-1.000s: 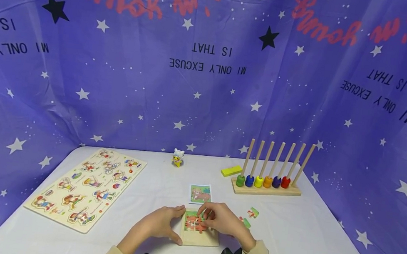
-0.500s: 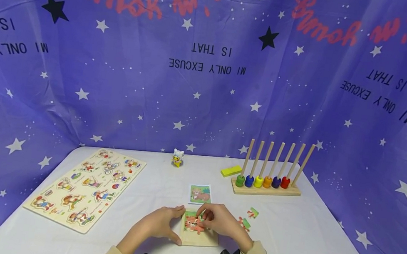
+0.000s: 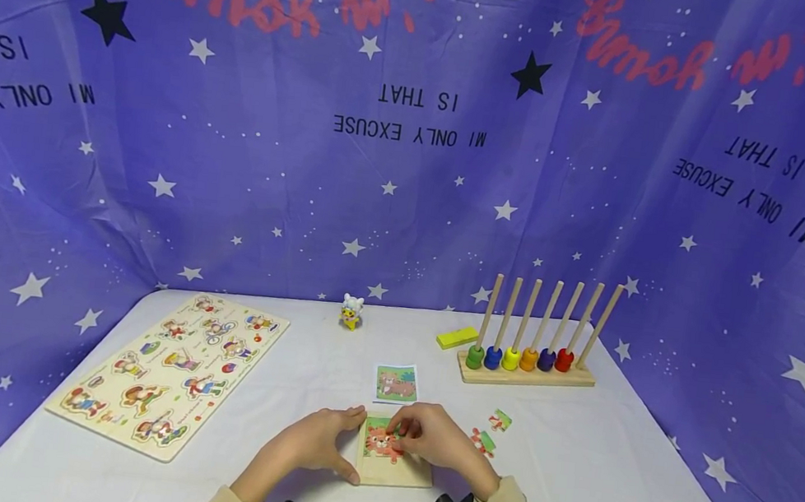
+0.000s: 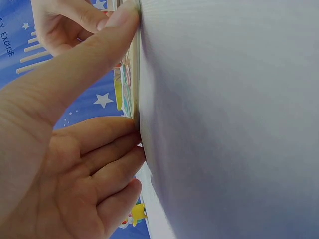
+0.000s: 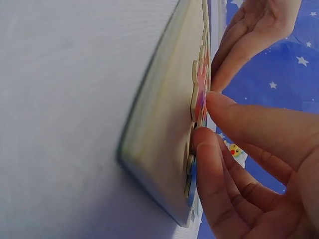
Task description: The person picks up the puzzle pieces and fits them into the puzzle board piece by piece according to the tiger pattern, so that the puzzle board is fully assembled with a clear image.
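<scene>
A small wooden puzzle board (image 3: 395,475) lies in front of me, with joined pieces of a red tiger picture (image 3: 377,440) in its upper left. My left hand (image 3: 317,440) holds the board's left side, thumb at the near corner and fingers at the far one. Over the board, my right hand (image 3: 437,435) has thumb and forefinger on a red puzzle piece (image 5: 198,94) beside the tiger's face; the fingers partly cover it. Loose puzzle pieces (image 3: 482,442) lie to the right of the board. Just beyond it is a picture card (image 3: 396,384).
At left lies a large wooden peg puzzle (image 3: 165,373). A small white-and-yellow figurine (image 3: 352,311) stands at the back. Back right are a yellow block (image 3: 457,338) and a wooden rack (image 3: 530,375) with upright pegs and coloured beads. A purple star-patterned curtain (image 3: 408,202) surrounds the table.
My right hand has shifted slightly left, bringing the red piece up against the tiger's face. The left hand has stayed at the board's left side.
</scene>
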